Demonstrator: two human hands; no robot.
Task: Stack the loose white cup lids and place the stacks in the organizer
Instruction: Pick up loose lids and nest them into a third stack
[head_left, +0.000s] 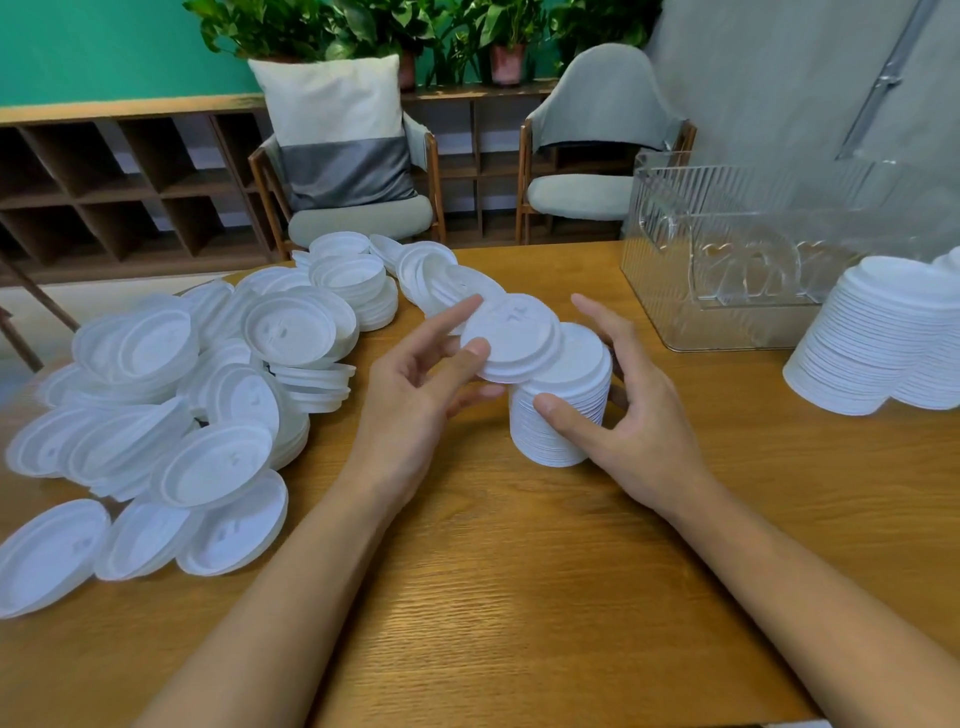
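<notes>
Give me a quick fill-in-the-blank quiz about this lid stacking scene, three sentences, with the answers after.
1. The left hand holds one white ____ just above the stack.
2. The right hand grips the stack, which stands on the wooden ____.
3. The pile of loose lids lies on the person's ____ side.
Missing words: lid; table; left.

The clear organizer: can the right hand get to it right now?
Likely yes: only bare table lies between the right hand and the organizer, though that hand is holding the lid stack.
</notes>
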